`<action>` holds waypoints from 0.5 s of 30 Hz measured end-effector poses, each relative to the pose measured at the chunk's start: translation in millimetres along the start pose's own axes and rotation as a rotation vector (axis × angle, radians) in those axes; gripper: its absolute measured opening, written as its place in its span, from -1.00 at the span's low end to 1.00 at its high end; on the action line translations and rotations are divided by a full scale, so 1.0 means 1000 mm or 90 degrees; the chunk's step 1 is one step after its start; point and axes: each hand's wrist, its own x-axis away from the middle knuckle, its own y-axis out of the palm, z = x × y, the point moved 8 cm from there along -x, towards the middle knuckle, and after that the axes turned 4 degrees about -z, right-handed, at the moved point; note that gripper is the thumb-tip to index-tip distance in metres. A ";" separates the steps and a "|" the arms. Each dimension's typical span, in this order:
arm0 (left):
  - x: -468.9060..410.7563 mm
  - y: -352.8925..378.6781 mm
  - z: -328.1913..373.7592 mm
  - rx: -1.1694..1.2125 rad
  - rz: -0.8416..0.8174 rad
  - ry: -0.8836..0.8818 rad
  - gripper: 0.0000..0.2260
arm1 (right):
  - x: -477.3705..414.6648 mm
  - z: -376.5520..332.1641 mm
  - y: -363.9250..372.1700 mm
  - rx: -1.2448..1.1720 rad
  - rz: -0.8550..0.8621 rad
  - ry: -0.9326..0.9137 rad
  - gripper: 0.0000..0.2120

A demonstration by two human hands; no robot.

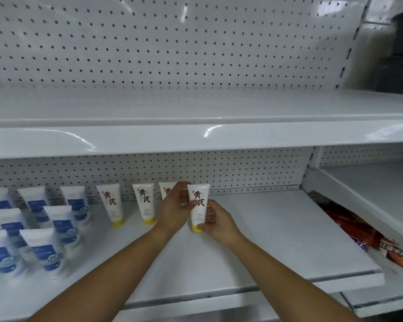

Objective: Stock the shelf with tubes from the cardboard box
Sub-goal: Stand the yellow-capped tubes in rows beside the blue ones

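Starting at your far left, a cluster of blue-and-white tubes stands cap-down in staggered rows on the white shelf; they are blurred.

Just to their right, a row of white tubes with yellow caps runs along the pegboard back. The first yellow-capped tube and the second yellow-capped tube are fully in sight. The third yellow-capped tube is mostly hidden behind your left hand.

Your left forearm reaches up from the lower left, and your left hand shows its back to the camera. Its fingers are curled, with the tips on the upper left edge of the held tube.

You hold that tube upright, cap down, just right of the row and a little in front of it. Whether its cap touches the shelf cannot be told.

Your right forearm comes in from the lower right. Your right hand grips the tube's lower half, with the thumb at the yellow cap and the fingers wrapped behind its right side.

Further right the shelf ends, and red snack packets lie below its edge. The upper shelf spans the whole width above your hands.
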 end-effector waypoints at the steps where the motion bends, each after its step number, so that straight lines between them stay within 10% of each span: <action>1: -0.003 0.002 0.001 -0.002 0.001 -0.001 -0.65 | -0.004 0.002 -0.002 0.000 0.002 0.003 -0.44; 15: -0.026 0.019 -0.006 -0.030 0.027 -0.030 -0.67 | -0.040 0.032 -0.010 0.008 0.021 0.026 -0.46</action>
